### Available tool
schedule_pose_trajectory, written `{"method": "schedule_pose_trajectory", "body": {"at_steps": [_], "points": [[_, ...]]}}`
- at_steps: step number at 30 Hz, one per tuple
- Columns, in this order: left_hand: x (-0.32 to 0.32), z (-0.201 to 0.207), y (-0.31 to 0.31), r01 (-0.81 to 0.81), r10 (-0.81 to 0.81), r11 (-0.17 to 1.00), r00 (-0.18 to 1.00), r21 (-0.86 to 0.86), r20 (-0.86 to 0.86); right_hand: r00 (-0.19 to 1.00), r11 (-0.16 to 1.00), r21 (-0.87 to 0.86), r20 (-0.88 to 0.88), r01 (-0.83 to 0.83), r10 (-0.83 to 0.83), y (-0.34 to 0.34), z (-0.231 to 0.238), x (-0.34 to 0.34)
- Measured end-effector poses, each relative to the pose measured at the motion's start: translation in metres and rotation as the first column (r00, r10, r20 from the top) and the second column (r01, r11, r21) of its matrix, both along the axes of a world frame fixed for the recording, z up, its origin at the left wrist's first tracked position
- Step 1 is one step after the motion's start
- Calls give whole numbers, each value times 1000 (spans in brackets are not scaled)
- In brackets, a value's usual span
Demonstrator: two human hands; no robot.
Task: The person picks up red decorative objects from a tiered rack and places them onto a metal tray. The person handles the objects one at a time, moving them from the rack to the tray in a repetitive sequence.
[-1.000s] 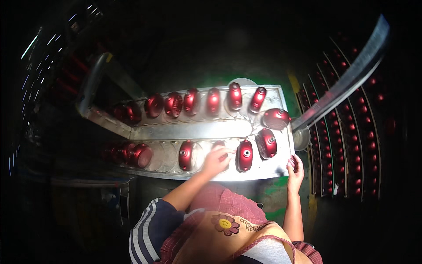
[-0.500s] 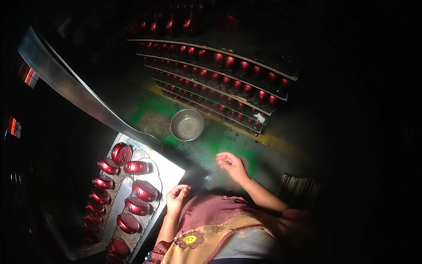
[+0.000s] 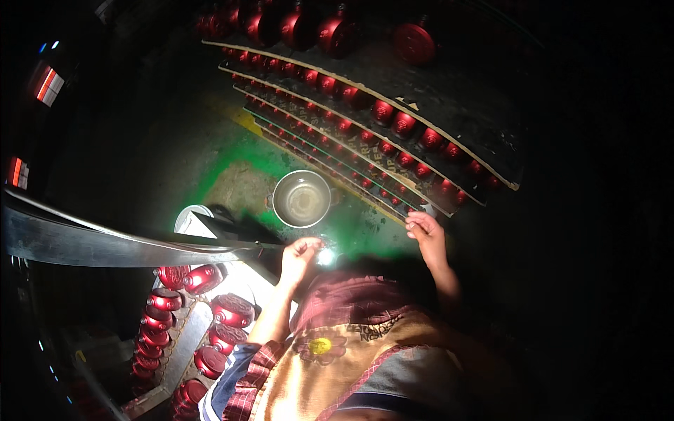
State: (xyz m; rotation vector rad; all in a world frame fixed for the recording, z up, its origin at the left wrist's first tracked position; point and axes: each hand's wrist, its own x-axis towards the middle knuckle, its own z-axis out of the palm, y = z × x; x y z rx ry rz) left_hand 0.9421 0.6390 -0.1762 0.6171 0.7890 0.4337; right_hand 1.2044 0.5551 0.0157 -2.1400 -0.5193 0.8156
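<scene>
My left hand [image 3: 298,254] hovers with curled fingers over the corner of the lit white worktable [image 3: 239,284]. A small bright glint shows beside it, and I cannot tell if the hand holds anything. My right hand [image 3: 424,231] reaches out, fingers curled, to the near edge of the lowest rack [image 3: 365,184] of shiny red metal parts. Its grip is not readable. Several red round parts [image 3: 232,310] lie in rows on the worktable at lower left. A steel bowl [image 3: 302,198] stands on the green floor between hands and racks.
Slanted racks filled with red parts [image 3: 404,125] rise in tiers ahead, with larger red parts [image 3: 337,31] at the top. A long dark metal bar [image 3: 105,242] crosses above the worktable on the left. The surroundings are dark.
The view has swung further right, so the racks and bowl sit nearer the centre. My right hand has moved from the green floor area up to the rack's edge. My left hand has lifted off the table corner.
</scene>
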Motion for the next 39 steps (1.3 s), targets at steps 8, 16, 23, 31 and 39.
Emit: {"method": "schedule_pose_trajectory", "body": {"at_steps": [8,16,23,31,39], "points": [[73,-135,221,-270,260,962,953,-46,-152,975,978,9,-77,-208,208,258,-120,101],[110,-194,343,-583,350,782,703,-221,-619,800,882,72,-392,-466,454,484,-198,187],[89,-250,436,-868,513,428,462,-251,-724,686,784,34,-461,-620,563,622,-234,159],[86,-439,602,-782,376,551,545,-292,-750,557,646,4,-503,-763,661,783,-341,135],[-17,-814,982,-360,166,893,820,-269,-547,580,461,-360,-599,-811,552,1098,-640,-31]]}}
